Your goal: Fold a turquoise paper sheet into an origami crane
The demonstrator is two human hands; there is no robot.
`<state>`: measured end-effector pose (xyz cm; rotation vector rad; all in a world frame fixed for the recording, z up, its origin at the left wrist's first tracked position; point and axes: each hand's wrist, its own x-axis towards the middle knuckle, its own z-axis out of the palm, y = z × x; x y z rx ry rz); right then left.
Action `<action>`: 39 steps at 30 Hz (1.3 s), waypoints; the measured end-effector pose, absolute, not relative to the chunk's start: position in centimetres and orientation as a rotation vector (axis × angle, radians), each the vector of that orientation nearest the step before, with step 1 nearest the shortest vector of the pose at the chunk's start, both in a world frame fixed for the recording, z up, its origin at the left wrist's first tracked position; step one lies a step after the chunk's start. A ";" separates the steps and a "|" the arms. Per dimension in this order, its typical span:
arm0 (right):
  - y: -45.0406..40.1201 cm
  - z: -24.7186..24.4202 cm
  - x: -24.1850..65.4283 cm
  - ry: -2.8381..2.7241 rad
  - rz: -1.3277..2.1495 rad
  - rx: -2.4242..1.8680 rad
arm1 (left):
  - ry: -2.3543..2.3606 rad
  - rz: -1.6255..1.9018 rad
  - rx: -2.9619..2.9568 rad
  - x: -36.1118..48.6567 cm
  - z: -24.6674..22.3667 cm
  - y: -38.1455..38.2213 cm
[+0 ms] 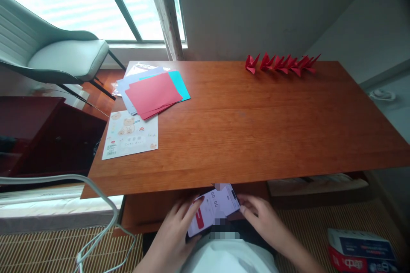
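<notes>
A smartphone (208, 213) with a lit screen, showing zeros like a timer and a red button, lies tilted between my hands, just below the table's front edge. My left hand (179, 222) is closed around its lower end, one finger over the screen. At the other end, my right hand (261, 217) pinches the phone's top corner between thumb and fingers. Parts of the phone's screen are blurred out by blocks.
On the wooden table (224, 145), red folded paper cranes (282, 65) line the back right. Red paper sheets (153, 94) overlap blue ones (181, 85) at left, near a bear-printed sheet (134, 136). A white cable (105, 198) hangs at lower left; a box (361, 249) sits lower right.
</notes>
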<state>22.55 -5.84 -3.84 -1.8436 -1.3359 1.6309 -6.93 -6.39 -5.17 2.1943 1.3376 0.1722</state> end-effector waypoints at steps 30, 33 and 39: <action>-1.8 -6.3 20.0 -1.923 1.300 -2.264 | 1.272 0.099 2.216 -8.4 -9.1 -2.8; -1.9 -6.2 20.0 -1.933 1.304 -2.272 | 1.234 0.168 2.214 -8.4 -8.1 -3.0; -2.3 -5.7 19.7 -1.947 1.345 -2.261 | 1.218 0.216 2.211 -8.4 -7.1 -3.2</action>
